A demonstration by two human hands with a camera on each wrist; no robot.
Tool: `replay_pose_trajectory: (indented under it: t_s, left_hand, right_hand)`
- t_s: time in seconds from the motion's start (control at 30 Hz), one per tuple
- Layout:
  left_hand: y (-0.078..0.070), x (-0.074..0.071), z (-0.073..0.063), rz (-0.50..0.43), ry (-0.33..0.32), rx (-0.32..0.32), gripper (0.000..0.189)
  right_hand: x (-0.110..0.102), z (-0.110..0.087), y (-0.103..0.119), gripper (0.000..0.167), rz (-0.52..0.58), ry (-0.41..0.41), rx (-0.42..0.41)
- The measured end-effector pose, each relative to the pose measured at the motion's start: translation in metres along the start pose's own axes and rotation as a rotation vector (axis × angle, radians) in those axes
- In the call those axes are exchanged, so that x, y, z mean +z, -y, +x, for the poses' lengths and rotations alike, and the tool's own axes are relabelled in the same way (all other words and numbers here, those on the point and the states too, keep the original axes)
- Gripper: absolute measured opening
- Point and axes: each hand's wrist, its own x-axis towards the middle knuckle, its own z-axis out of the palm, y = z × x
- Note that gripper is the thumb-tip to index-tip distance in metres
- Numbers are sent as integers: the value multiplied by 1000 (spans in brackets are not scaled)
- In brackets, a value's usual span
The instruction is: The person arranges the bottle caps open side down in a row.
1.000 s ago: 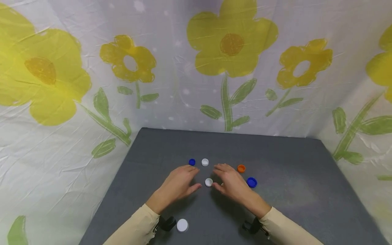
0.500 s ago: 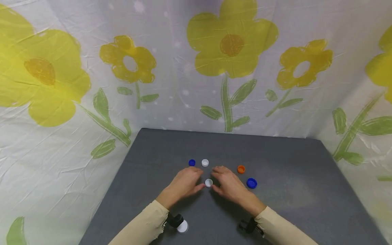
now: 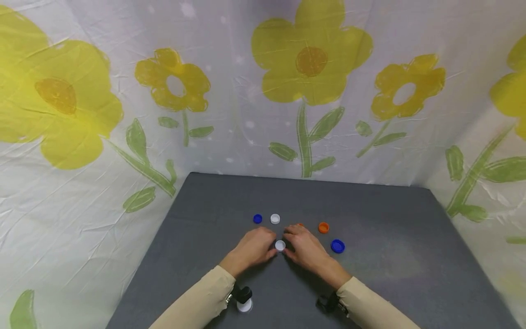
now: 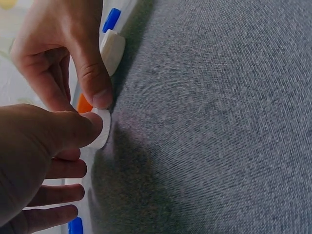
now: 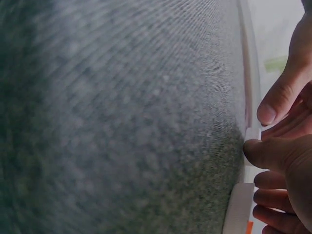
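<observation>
A small white bottle cap lies on the grey table between both hands. My left hand comes to it from the left, its thumb tip close to the rim, fingers loosely bent. From the right, my right hand flanks the same cap with thumb and fingers slightly spread. In the left wrist view, both thumbs overlap the edge of the white cap. Another white cap shows beside the right fingers in the right wrist view, hidden under that hand from the head camera. An orange cap peeks out behind the right fingers.
Behind the hands lie a blue cap and a white one. To the right are an orange cap and a larger blue cap. A white lid sits partly under the left wrist camera. A flowered curtain borders the table.
The left hand has moved right and slightly forward, toward the middle white cap. The right hand has shifted a little left, uncovering part of an orange cap. The visible caps stay put.
</observation>
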Motion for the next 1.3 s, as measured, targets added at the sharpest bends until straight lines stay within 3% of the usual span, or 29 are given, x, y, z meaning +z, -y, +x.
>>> replay_pose_trajectory:
  t_s: [0.17,0.6,0.87,1.3]
  left_hand:
    - [0,4,3,-30,17,-4,20]
    - [1,13,5,-21,-28,15,10]
    - [-1,10,3,-16,-16,22,12]
    - [-2,-4,-3,-22,-79,47,11]
  right_hand:
    - [3,-1,-1,32,14,-4,-2]
    - [3,-2,2,23,38,-14,-3]
    - [0,-4,6,26,41,-19,0]
    - [-13,-3,8,23,49,-69,-19]
